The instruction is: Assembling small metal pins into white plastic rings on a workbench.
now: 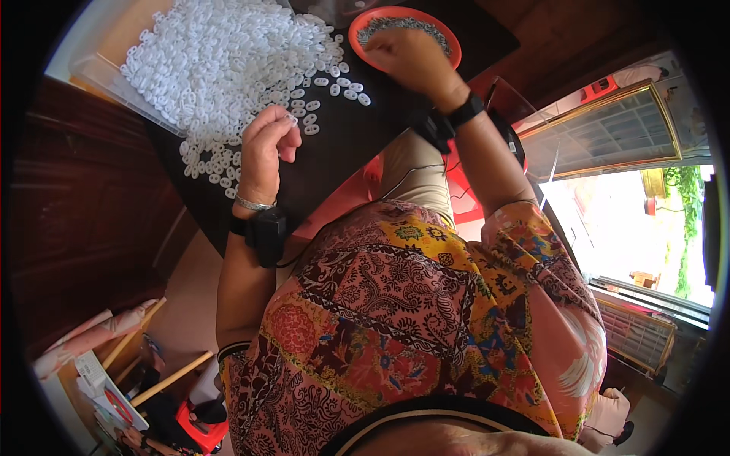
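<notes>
My left hand [262,156] is closed at the table's near side, with a small white oval plastic piece [293,120] pinched at its fingertips. Beyond it lies a big heap of the same white two-holed pieces [220,61], spilling from a clear plastic bin [144,97] onto the dark table. Over at the far right, my right hand [414,62] hangs above an orange bowl [457,53], fingers curled together at its near rim. Small grey metal parts [411,25], too fine to name, fill the bowl. Whatever those right fingers hold is hidden.
The dark tabletop [342,140] carries several loose white pieces [350,94] between heap and bowl. Black devices are strapped to both wrists, with a cable [411,178] across my lap. A dark wooden panel [91,167] stands left; a bright opening [631,228] is at right.
</notes>
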